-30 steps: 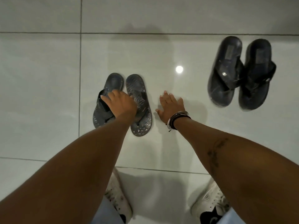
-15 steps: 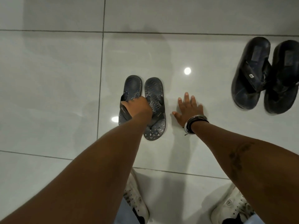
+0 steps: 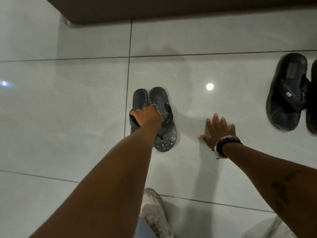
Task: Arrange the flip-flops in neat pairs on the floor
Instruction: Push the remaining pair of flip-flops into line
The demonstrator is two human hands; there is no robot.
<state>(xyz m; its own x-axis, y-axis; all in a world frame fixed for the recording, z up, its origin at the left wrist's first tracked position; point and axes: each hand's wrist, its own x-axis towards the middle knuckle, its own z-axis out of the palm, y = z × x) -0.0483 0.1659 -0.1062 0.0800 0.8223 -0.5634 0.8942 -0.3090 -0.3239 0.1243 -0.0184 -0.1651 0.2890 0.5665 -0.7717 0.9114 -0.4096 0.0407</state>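
Observation:
Two small grey flip-flops lie side by side in the middle of the floor, touching along their length. My left hand [image 3: 147,115] is curled around the strap of the plain grey flip-flop [image 3: 139,100] and hides its middle. The patterned grey flip-flop [image 3: 163,134] lies just right of it. My right hand [image 3: 217,131], with bands on the wrist, is pressed flat on the tiles with fingers spread and holds nothing. At the right edge a larger black flip-flop [image 3: 288,90] lies beside its partner [image 3: 313,100], which the frame mostly cuts off.
The floor is glossy pale tile [image 3: 68,117] with dark grout lines. A brown furniture base [image 3: 171,7] runs along the top. My white sneakers [image 3: 154,210] [image 3: 281,231] stand at the bottom, close under my arms.
The plain grey flip-flop has been drawn in and straightened against the patterned one. My right hand stays flat on the floor. The view has shifted left, so the black pair sits nearer the edge.

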